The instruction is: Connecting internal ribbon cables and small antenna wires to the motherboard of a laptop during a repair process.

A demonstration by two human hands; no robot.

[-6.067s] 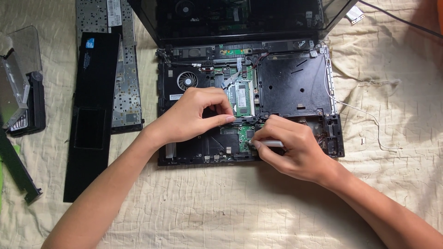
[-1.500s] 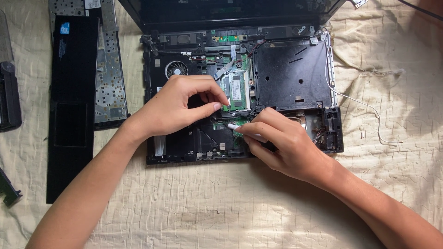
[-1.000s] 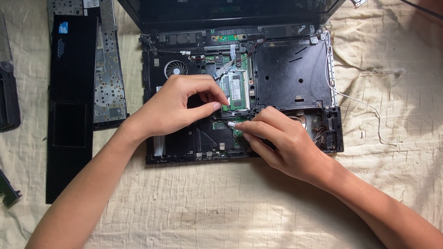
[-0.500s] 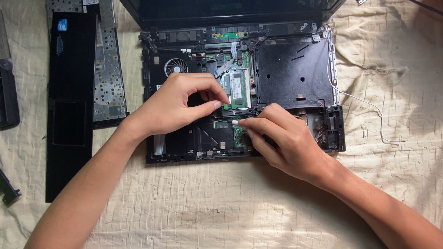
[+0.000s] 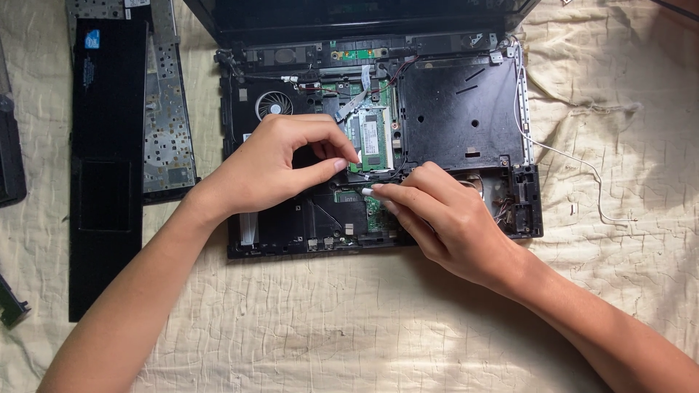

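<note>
Memory card [image 5: 373,140] being pinched at lower edge by left hand [image 5: 273,171]; right hand [image 5: 444,218] at 4 o'clock, fingertips narrowed on latch. Lifting needed next.

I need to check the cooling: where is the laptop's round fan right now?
In the head view, the fan sits in the opened laptop's upper-left corner, just above the left hand and left of the green memory module.

A cream quilted cloth [image 5: 378,320] covers the whole surface in view, creased and stitched in a wavy pattern. Its folds bunch more heavily toward the upper right corner. Soft, even light falls across it, with faint shadows; no wall, floor or window shows.
</note>
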